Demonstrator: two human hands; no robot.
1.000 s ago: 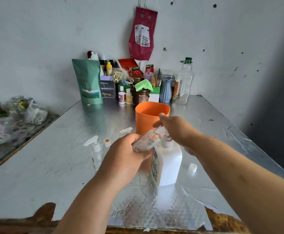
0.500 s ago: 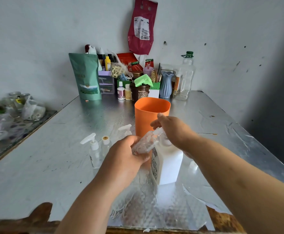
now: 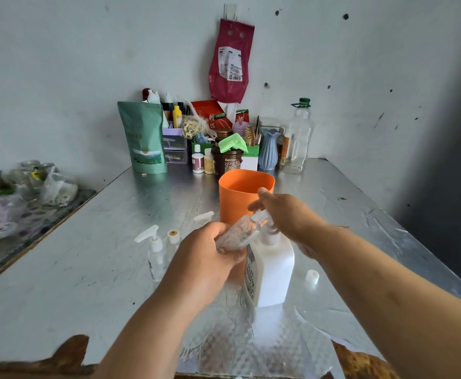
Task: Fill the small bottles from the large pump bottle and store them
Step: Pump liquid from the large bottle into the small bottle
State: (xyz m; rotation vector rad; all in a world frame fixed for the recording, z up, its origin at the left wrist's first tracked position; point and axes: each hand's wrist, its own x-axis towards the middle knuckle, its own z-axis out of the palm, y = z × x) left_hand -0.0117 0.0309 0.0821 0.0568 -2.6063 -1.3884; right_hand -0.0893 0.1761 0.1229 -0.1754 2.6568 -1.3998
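The large white pump bottle stands on the foil-covered table. My right hand rests on top of its pump head, which it hides. My left hand grips a small clear bottle, tilted with its mouth up against the pump's spout. To the left stand a small clear bottle with a white pump top and an open small bottle with a yellow-ringed neck. Behind my left hand another white pump top shows. Just behind the hands stands an orange cup.
A loose white cap lies right of the pump bottle. Clutter lines the back wall: a green pouch, a blue vase, a clear jug, small bottles and boxes. Jars and bags crowd a side table on the left.
My hands keep their places on the small bottle and the pump head. The view has tipped slightly, shifting the scene in the frame.
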